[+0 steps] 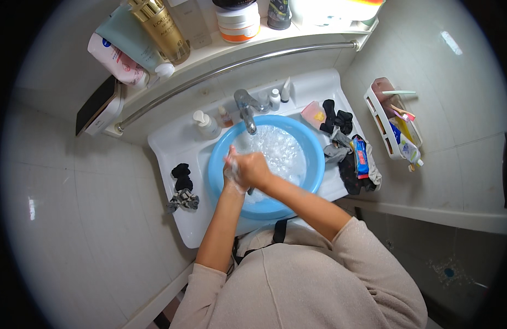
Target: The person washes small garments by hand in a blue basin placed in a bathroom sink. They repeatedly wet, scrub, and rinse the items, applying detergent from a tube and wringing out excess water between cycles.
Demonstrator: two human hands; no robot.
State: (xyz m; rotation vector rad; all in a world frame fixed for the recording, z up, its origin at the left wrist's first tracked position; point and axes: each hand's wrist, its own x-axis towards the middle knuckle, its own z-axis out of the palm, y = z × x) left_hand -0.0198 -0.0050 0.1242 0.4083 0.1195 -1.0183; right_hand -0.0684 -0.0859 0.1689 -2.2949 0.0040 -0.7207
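Observation:
My left hand (233, 172) and my right hand (253, 168) press together over the left part of a light blue plastic basin (318, 164). White suds coat my left hand and wrist. My right hand is curled into a fist against it. A small piece of dark cloth (250, 191) pokes out beneath my right fist; the rest of it is hidden. How my left fingers lie is mostly covered. Foamy water (284, 154) fills the basin under a chrome faucet (246, 110). The basin sits in a white washbasin (187, 234).
Dark and patterned socks (182, 177) lie on the left rim. At right are black socks (329, 115), grey cloth (339, 146), a pink soap dish (313, 112) and a blue packet (360, 158). A pump bottle (206, 124) stands behind. A towel rail (237, 68) crosses below a shelf.

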